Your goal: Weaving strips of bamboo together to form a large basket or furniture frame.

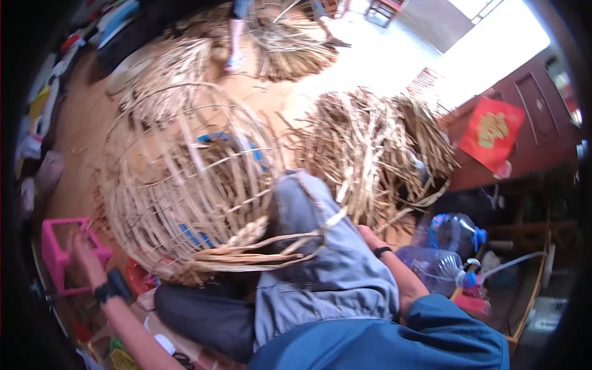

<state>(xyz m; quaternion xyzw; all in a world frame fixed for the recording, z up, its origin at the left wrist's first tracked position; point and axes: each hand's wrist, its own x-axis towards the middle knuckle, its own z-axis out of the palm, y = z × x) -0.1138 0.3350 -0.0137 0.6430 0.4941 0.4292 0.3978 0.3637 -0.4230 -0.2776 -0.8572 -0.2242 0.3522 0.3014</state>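
Straw-coloured strips form a big, round, open-woven basket [191, 176], which lies at the centre-left of the frame. Its thick edge, with loose strips along it, comes near the person's raised knee, which is covered by grey-blue striped cloth [336, 253].

At the left of the frame, the left hand [77, 246] is at the pink stool [57, 262]. It is blurred, so I cannot tell if it holds the stool or only is over it. A black band [108, 291] is on this wrist. The right hand [369, 237] is right of the centre, just beside the knee and near the lower edge of a tall heap of dry strips [370, 139]. Its fingers are partly hidden, and I cannot tell if they hold something.

At the lower right, clear plastic bottles [431, 265] are near the right forearm. In the upper right, a red paper [491, 132] hangs on a brown door [533, 105]. At the top, another person's leg [236, 40] is seen.
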